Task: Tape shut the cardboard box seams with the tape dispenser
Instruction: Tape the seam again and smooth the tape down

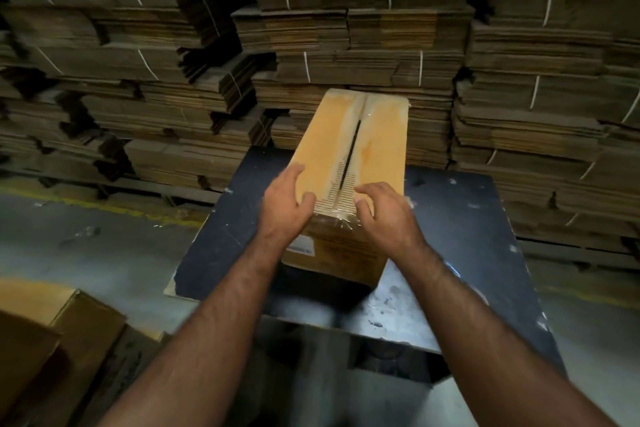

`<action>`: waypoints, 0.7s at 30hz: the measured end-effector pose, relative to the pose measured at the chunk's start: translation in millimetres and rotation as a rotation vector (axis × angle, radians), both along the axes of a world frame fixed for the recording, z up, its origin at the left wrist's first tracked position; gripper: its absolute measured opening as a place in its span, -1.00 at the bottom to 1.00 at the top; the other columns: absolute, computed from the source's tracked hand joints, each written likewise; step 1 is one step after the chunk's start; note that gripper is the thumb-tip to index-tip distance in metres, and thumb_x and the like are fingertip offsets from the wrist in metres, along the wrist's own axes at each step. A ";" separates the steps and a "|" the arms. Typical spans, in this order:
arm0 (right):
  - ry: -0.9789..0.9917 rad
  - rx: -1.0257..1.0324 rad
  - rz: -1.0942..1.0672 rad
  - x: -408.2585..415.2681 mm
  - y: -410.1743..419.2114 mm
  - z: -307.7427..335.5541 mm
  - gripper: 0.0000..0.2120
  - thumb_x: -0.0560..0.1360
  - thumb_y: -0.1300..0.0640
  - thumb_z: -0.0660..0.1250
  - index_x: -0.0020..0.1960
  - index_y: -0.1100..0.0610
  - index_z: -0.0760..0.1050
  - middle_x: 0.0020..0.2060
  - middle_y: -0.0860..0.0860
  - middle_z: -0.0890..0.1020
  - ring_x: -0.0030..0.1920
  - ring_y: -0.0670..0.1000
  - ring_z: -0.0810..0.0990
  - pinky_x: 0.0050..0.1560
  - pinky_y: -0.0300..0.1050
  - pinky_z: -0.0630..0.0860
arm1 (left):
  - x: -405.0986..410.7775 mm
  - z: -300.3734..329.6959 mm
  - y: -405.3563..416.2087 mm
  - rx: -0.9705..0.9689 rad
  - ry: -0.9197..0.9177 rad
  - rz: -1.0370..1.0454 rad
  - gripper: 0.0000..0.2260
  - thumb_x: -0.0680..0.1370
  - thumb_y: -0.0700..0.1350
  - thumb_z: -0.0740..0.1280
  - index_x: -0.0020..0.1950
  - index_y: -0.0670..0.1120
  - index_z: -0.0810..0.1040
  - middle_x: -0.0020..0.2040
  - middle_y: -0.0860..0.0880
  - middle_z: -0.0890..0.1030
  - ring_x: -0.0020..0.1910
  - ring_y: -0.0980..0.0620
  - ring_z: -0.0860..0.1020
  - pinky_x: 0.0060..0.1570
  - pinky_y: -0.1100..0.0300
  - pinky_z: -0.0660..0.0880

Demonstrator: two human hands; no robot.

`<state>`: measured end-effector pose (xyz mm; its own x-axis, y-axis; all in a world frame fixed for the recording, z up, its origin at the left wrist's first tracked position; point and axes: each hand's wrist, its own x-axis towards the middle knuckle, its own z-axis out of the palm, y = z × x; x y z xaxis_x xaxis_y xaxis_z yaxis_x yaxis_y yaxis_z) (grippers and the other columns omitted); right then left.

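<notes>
Cardboard box [349, 163] sitting on table [460, 218], seam running toward 12 o'clock. My left hand [282, 199] and right hand [386, 215] resting on near edge, fingers [294, 172] spreading loose, gripping nothing.

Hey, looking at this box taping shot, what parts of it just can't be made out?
Head view only:
- Tape dispenser: nowhere in frame, so where it is cannot be told.
- Label on the cardboard box: print blurred and partly hidden behind the left hand.
- Near end of the top seam: glare on the clear tape and the right hand hide how well it is sealed.
- Box's far and bottom faces: turned away.
- Loose boxes at lower left: cut off by the edge.
</notes>
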<state>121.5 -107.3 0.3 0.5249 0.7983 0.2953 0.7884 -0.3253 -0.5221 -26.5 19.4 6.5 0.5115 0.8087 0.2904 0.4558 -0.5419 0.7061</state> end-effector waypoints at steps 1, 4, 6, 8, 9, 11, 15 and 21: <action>-0.024 -0.007 0.037 -11.7 13.8 -0.7 -0.68 0.61 0.07 0.22 0.29 0.14 0.56 0.19 0.06 0.60 0.19 0.06 0.55 0.22 -0.08 0.45 | -8.6 -2.9 14.8 -0.035 -0.027 0.083 -0.57 0.55 -0.12 0.35 0.43 -0.10 0.46 0.39 -0.10 0.48 0.29 -0.05 0.50 0.28 -0.02 0.49; -0.079 -0.036 0.109 -42.1 52.0 -4.7 -0.67 0.63 0.05 0.20 0.30 0.14 0.55 0.21 0.06 0.60 0.20 0.07 0.55 0.26 -0.04 0.46 | -29.5 -16.2 52.1 -0.315 -0.090 0.265 -0.82 0.58 -0.04 0.34 0.14 -0.07 0.59 0.17 -0.08 0.56 0.10 -0.06 0.56 0.14 -0.02 0.54; -0.108 -0.055 0.118 -58.8 74.5 -7.4 -0.66 0.63 0.05 0.18 0.32 0.15 0.53 0.24 0.07 0.60 0.22 0.10 0.54 0.27 0.01 0.46 | -36.8 -26.8 71.6 -0.582 -0.123 0.299 -0.79 0.60 0.04 0.30 -0.06 -0.08 0.59 -0.05 -0.08 0.63 -0.07 -0.08 0.60 0.00 -0.03 0.57; -0.115 -0.079 0.105 -70.2 91.7 -9.0 -0.63 0.63 0.04 0.15 0.35 0.16 0.50 0.27 0.09 0.58 0.26 0.12 0.53 0.29 0.05 0.45 | -40.5 -35.7 82.6 -0.870 -0.131 0.263 -0.68 0.63 0.09 0.24 -0.14 -0.13 0.55 -0.22 -0.10 0.60 -0.29 -0.05 0.56 -0.26 0.08 0.53; -0.115 -0.087 0.098 -74.4 98.3 -10.2 -0.61 0.63 0.03 0.13 0.35 0.17 0.50 0.28 0.11 0.58 0.27 0.13 0.52 0.29 0.07 0.46 | -42.8 -37.4 83.3 -1.005 -0.123 0.229 -0.62 0.65 0.12 0.21 -0.15 -0.15 0.54 -0.27 -0.10 0.57 -0.36 -0.03 0.52 -0.34 0.16 0.47; -0.125 -0.107 0.073 -80.8 109.3 -12.9 -0.57 0.61 0.01 0.10 0.35 0.19 0.49 0.27 0.13 0.58 0.26 0.14 0.53 0.27 0.07 0.48 | -47.9 -39.6 80.0 -1.214 -0.049 0.125 -0.53 0.67 0.18 0.12 -0.18 -0.15 0.54 -0.29 -0.10 0.57 -0.37 -0.03 0.53 -0.34 0.18 0.46; -0.156 -0.188 0.013 -89.0 117.6 -20.8 -0.61 0.65 0.01 0.11 0.36 0.16 0.48 0.28 0.11 0.57 0.24 0.16 0.55 0.22 0.05 0.50 | -45.6 -55.8 70.6 -1.341 -0.188 0.034 -0.60 0.67 0.12 0.16 -0.17 -0.11 0.58 -0.21 -0.08 0.62 -0.28 -0.03 0.56 -0.21 0.14 0.47; -0.292 -0.246 -0.010 -101.6 113.4 -33.1 -0.69 0.63 0.05 0.21 0.29 0.17 0.50 0.21 0.12 0.58 0.19 0.16 0.54 0.12 0.06 0.50 | -45.5 -76.8 75.1 -1.121 -0.400 0.066 -0.85 0.62 -0.10 0.30 -0.15 -0.03 0.56 -0.21 -0.06 0.61 -0.43 0.04 0.47 -0.41 0.20 0.41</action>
<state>19.9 6.1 -32.8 0.4555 0.8590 0.2337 0.8884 -0.4217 -0.1813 -72.0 94.4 -70.3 0.4933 0.7347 -0.4657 0.0991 0.4844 0.8692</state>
